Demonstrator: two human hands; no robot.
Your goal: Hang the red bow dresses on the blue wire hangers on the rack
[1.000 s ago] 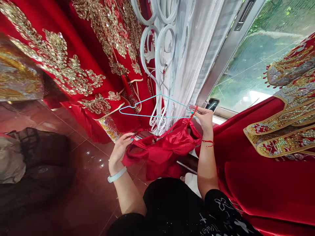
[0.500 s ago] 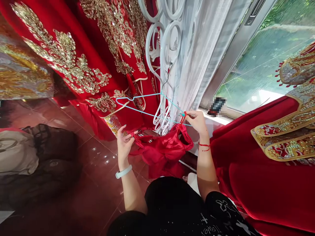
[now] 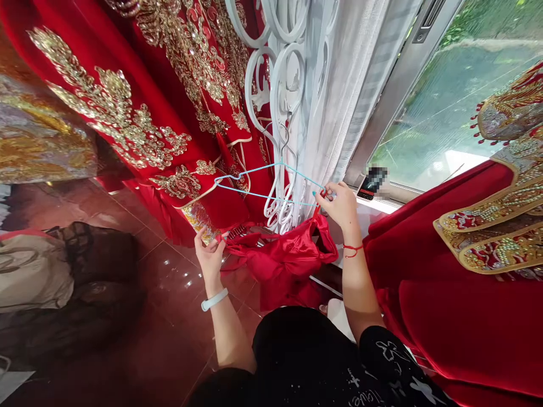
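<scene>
A thin light-blue wire hanger (image 3: 258,182) hangs in front of a white scrollwork rack (image 3: 278,96). My right hand (image 3: 339,204) is closed, pinching the hanger's right end together with a red strap of a shiny red satin garment (image 3: 288,251). That garment sags between both hands. My left hand (image 3: 210,253), lower and to the left, is closed on the garment's other thin strap. A white band is on my left wrist, a red string on my right.
Red gowns with gold sequin embroidery (image 3: 139,102) hang at the left and back. Another red embroidered dress (image 3: 475,265) fills the right. A white curtain (image 3: 343,90) and a window (image 3: 445,96) stand behind. Dark and beige bags (image 3: 63,277) lie on the glossy red tile floor.
My right hand has stayed pinched at the hanger's right end while the hanger tilted and levelled again. My left hand moved down and left, drawing the garment's strap taut.
</scene>
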